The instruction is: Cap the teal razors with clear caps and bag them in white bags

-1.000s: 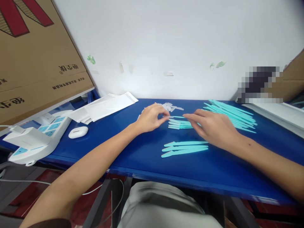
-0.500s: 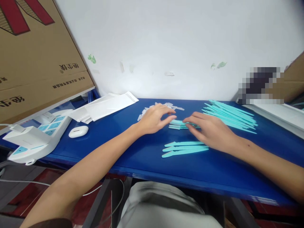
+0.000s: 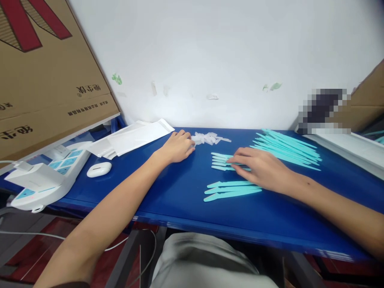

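My left hand (image 3: 178,147) is palm down beside a small heap of clear plastic blade caps (image 3: 207,138); its fingers are a little bent and apart, with the tips at the heap's left edge. Over a row of turquoise eyebrow razors (image 3: 219,161) is my right hand (image 3: 255,165), thumb and fingers closing around their handles, which are partly hidden beneath it. Closer to me lie three more eyebrow razors (image 3: 231,191), side by side with their blade ends to the left. A larger pile of eyebrow razors (image 3: 288,150) spreads behind my right hand.
On the blue table (image 3: 174,192), white plastic bags (image 3: 135,138) lie at the back left. A white earbud case (image 3: 99,169) and a power strip (image 3: 72,172) with a plugged-in charger (image 3: 34,176) are further left. A large cardboard box (image 3: 54,72) leans there; a white tray (image 3: 354,152) stands right.
My left hand has moved left, away from the row of razors to the edge of the cap heap. My right hand stays at the row, whose razors now show more spread out.
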Demonstrator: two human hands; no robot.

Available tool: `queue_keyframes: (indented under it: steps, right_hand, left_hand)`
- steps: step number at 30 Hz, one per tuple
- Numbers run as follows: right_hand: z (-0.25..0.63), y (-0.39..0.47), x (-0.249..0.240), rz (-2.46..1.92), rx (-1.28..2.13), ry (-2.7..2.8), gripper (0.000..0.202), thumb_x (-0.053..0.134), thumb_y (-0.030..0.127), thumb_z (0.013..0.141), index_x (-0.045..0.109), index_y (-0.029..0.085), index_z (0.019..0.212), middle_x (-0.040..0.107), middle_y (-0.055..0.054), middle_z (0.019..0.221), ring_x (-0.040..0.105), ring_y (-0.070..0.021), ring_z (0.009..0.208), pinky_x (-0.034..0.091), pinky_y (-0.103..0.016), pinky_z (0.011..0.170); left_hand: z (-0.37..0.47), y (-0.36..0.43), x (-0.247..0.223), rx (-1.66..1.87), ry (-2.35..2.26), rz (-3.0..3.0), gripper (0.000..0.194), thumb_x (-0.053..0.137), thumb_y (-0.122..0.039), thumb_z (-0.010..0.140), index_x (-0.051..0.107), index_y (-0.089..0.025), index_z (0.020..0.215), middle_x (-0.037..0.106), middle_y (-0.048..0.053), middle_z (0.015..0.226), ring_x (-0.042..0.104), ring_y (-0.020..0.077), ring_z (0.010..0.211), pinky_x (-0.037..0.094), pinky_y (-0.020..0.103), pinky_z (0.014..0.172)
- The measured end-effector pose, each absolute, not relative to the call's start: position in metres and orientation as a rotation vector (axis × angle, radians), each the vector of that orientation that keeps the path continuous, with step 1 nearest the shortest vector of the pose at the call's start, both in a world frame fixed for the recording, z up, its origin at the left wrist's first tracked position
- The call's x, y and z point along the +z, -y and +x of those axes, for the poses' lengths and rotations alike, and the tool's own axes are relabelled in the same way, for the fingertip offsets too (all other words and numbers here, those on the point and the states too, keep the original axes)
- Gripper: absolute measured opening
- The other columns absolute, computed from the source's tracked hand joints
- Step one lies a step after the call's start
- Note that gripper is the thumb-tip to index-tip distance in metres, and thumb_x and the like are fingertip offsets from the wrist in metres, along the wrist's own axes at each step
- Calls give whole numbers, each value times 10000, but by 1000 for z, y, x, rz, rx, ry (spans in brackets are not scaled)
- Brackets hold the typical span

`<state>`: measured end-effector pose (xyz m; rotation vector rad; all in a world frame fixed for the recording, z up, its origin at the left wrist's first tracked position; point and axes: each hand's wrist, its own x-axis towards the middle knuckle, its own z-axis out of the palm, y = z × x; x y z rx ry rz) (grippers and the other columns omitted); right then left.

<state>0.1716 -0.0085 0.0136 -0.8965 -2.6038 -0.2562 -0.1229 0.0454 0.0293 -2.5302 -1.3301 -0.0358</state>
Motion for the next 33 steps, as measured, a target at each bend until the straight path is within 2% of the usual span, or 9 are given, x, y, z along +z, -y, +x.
queue_keyframes:
  steps: [4,6,9,13,17,19,25,30,33]
  right_hand:
    - [168,20,19,-892,-131,2441,191,617,320,893,748,198,958,715,-19,780,606,-143,584,388,-274,523]
    - [167,26,23,-884,-58,2385,225,653,354,842,736,176,953,708,-22,769,573,-133,541,378,-279,516]
    - [165,30,29,-849,13,2512,226,592,329,880,734,169,955,707,-42,787,583,-151,596,382,-293,570]
    - [165,29,33,-820,48,2832,255,524,303,943,756,209,890,683,-29,683,551,-170,621,385,-352,719]
    - [167,28,32,-984,122,2892,301,510,388,971,770,241,935,621,-35,556,567,-239,717,369,-332,636]
    - [169,27,31,-1020,141,2890,305,504,393,977,769,243,974,629,-46,573,596,-260,775,369,-315,586]
    - [170,21,28,-806,67,2885,303,456,237,989,746,199,913,700,-62,811,629,-172,627,433,-305,573]
    - [170,17,27,-790,-227,2789,259,451,195,966,671,190,829,666,-70,809,637,-199,709,445,-310,639]
    - [175,14,27,-978,-172,2692,167,475,242,955,632,200,915,678,-46,798,611,-184,648,407,-297,595]
  left_hand:
    - [-123,-48,26,-10,1285,-2553,312,482,-280,1013,710,-180,1201,626,140,1228,525,321,1142,406,429,916]
    - [-122,-49,24,-37,1272,-2586,294,494,-257,1005,712,-184,1188,636,127,1239,524,315,1159,406,417,909]
    - [-119,-48,25,-67,1222,-2664,279,510,-211,988,717,-198,1174,681,103,1180,544,300,1151,416,401,893]
    - [-112,-44,27,-110,1121,-2763,293,524,-129,954,732,-213,1143,735,67,1026,603,264,1050,436,375,862]
    - [-107,-41,25,-189,1067,-2803,321,560,-118,923,711,-194,1197,729,88,1072,632,259,1013,466,361,829]
    - [-107,-41,23,-221,1065,-2821,314,567,-126,919,716,-184,1190,719,102,1085,644,257,1005,481,356,819]
    - [-111,-42,25,-252,1143,-2897,198,586,-143,918,747,-189,1023,725,80,1036,665,229,964,494,332,824]
    - [-112,-38,31,-268,1049,-2977,181,579,-156,925,724,-198,1024,739,57,1018,671,207,955,488,314,833]
    - [-110,-35,33,-354,1009,-2978,205,578,-157,917,727,-193,1053,747,60,1027,676,205,944,493,321,832]
